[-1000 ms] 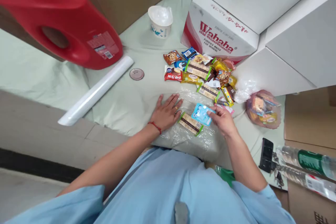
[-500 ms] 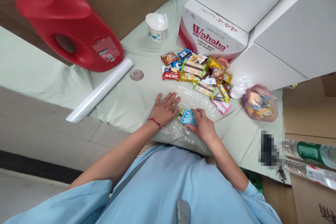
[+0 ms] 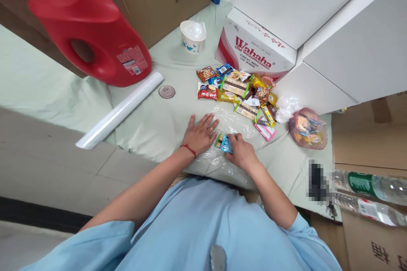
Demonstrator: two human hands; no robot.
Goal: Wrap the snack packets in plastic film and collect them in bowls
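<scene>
My left hand (image 3: pixel 200 134) lies flat on a clear plastic bag (image 3: pixel 213 161), fingers spread, a ring and a red cord bracelet on it. Just right of its fingertips, a small blue snack packet (image 3: pixel 226 144) rests on the plastic. My right hand (image 3: pixel 243 153) grips that packet at its right end, fingers covering part of it. A green-edged wafer packet (image 3: pixel 218 139) shows at the blue one's left side, partly hidden. Beyond the hands lies a pile of wrapped snacks (image 3: pixel 235 87) in several colours.
A pink bowl of snacks (image 3: pixel 324 137) stands right, beside crumpled plastic (image 3: pixel 286 110). Behind the pile is a Wahaba-style carton (image 3: pixel 254 51). At left are a white roll (image 3: pixel 121 110), a red jug (image 3: pixel 104 51), a round disc (image 3: pixel 167 92) and a paper cup (image 3: pixel 193 44). Bottles (image 3: pixel 362 183) lie right.
The view has shifted slightly. My right hand's fingers now cover more of the blue packet's right end. My left hand stays flat in nearly the same place.
</scene>
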